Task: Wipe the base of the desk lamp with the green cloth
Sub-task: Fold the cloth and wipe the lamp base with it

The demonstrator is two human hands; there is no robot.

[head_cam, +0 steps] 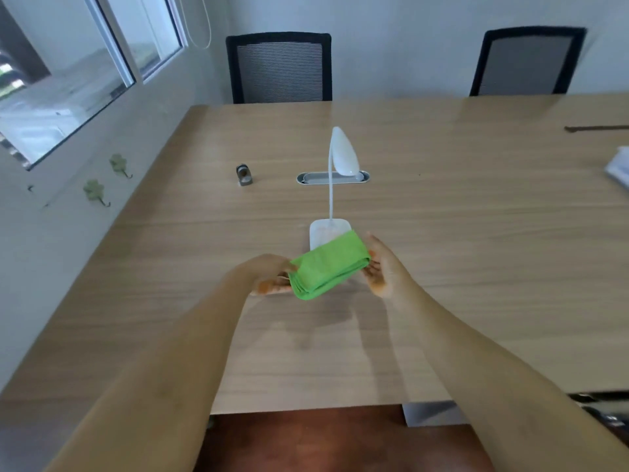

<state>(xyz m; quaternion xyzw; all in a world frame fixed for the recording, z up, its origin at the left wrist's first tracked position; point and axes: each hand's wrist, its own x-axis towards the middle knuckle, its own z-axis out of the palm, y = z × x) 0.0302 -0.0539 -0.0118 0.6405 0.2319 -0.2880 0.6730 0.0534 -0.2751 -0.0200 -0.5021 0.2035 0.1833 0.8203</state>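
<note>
A white desk lamp stands mid-table, its square base (pixel 325 230) nearest me, a thin neck rising to the oval head (pixel 344 151). A folded green cloth (pixel 326 266) is held above the table just in front of the base, covering its near edge from my view. My left hand (pixel 269 274) grips the cloth's left end. My right hand (pixel 383 267) is at the cloth's right end with its fingers pressed to it.
The wooden table (pixel 442 267) carries a small dark metal object (pixel 244 174) at left, a grey cable slot (pixel 318 178) behind the lamp, white papers (pixel 617 168) and a thin dark stick (pixel 595 128) at right. Two black mesh chairs (pixel 279 68) stand beyond the far edge.
</note>
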